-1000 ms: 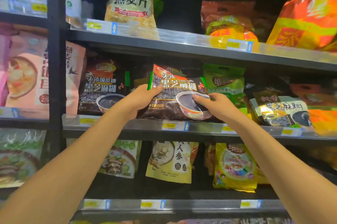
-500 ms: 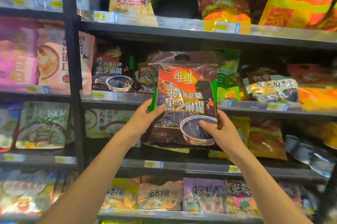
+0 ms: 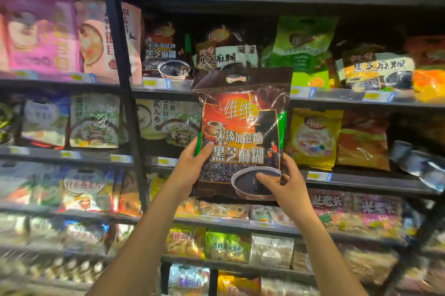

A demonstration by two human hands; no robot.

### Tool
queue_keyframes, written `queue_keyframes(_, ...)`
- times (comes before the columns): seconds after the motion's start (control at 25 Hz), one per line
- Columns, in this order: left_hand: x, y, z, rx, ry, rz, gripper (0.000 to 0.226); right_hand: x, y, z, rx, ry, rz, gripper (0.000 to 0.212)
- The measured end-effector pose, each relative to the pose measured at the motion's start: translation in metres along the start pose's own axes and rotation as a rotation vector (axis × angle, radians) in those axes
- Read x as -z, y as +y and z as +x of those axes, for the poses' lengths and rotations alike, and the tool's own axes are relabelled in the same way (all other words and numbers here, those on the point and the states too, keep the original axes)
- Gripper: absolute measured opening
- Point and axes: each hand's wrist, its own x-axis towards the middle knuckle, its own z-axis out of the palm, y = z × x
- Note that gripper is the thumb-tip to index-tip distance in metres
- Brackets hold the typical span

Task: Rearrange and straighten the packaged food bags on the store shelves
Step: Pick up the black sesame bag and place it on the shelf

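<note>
our left hand (image 3: 192, 165) grips the lower left edge of the dark sesame bag (image 3: 240, 136), thumb across the front panel and fingers wrapped behind it. our right hand (image 3: 281, 185) clamps the lower right corner, thumb pressed on the printed bowl. both hands are closed on the same bag, which hangs in the air in front of the shelving, clear of every shelf.

the bag stands upright, its long axis vertical, the punched handle slot at the top and the bottom seam just under our hands. so nearly all of it rises above our grip, and the top edge overlaps the front lip of the sesame shelf (image 3: 163, 83). that is the relation we judge the coming move turns on: the slot for it lies up and farther in, between the matching bag (image 3: 163, 54) at the left of that shelf and the green bag (image 3: 303, 42) to the right. a shorter brown and white bag (image 3: 224, 54) sits at the back of that gap. both hands are about equally near; the left one sits a little higher.

the bag is glossy film, crinkled, catching glare, and puffed in the middle like a soft pillow. held only at the base it probably flops at the top. the shelves are dark metal with clear price strips along the front.
</note>
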Motion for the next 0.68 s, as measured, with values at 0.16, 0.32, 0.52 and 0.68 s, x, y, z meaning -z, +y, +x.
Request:
queue_keyframes(0.16,0.013,0.005,-0.001,-0.02,0.014,0.012,0.019,-0.014,-0.007,0.001,0.014,-0.004,-0.006,0.064)
queue_keyframes(0.32,0.033,0.013,0.011,-0.032,0.049,0.021,0.021,-0.032,-0.013,0.022,0.052,-0.028,0.028,0.062)
queue_keyframes(0.52,0.07,0.058,0.058,-0.057,0.035,0.08,0.029,-0.064,-0.055,0.074,0.121,-0.039,-0.091,0.053)
queue_keyframes(0.68,0.105,0.113,0.099,-0.078,0.027,0.165,0.04,-0.095,-0.105,0.136,0.167,-0.054,-0.136,0.025)
